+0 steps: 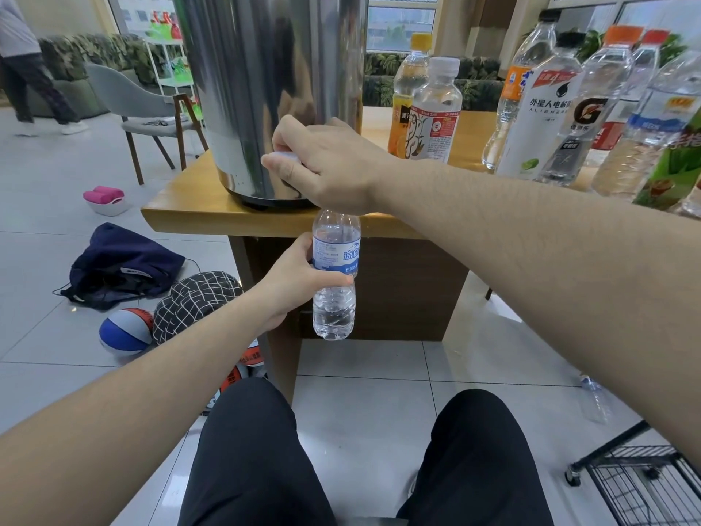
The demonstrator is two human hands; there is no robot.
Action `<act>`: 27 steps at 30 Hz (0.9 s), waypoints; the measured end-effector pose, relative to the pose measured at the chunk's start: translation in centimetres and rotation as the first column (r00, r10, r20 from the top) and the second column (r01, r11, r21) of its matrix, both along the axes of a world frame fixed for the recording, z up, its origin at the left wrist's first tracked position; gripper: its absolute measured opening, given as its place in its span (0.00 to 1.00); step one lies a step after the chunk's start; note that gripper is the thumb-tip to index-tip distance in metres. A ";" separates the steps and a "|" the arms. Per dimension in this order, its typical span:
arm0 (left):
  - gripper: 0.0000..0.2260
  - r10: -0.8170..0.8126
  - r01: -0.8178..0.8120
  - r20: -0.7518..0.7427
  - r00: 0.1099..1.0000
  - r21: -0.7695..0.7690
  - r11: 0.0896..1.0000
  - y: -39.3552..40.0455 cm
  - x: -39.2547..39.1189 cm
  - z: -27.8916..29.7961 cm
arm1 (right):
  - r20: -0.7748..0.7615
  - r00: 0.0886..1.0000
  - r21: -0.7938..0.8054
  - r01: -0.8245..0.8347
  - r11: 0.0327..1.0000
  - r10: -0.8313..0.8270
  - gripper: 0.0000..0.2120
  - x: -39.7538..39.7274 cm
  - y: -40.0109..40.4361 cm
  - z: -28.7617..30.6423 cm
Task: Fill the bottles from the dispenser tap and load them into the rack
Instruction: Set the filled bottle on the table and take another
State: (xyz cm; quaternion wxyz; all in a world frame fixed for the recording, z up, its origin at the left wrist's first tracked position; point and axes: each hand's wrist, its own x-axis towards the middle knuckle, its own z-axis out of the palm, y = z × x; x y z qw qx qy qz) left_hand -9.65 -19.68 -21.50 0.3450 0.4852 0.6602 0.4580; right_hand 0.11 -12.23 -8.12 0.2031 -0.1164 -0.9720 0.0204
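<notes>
Here, left hand (292, 282) grips blue-labelled bottle (334, 275); Gatorade bottle (584, 108) nearby.

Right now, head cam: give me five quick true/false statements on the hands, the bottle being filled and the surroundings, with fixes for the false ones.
1. The left hand grips the blue-label bottle around its middle. True.
2. The right hand rests flat on the table. False: it is up at the base of the steel dispenser, fingers curled round a white tap part.
3. The bottle is held below the table edge, under the right hand. True.
4. The wire rack stands on the table. False: it is on the floor at lower right.
5. The bottle stands upright on the floor. False: it is held upright in the air, clear of the floor.
</notes>
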 end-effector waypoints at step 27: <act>0.34 -0.014 0.014 0.016 1.000 -0.009 1.000 -0.1 -0.2 0.0 | -0.004 1.000 0.010 0.004 1.000 -0.004 0.10 -0.2 0.1 -0.1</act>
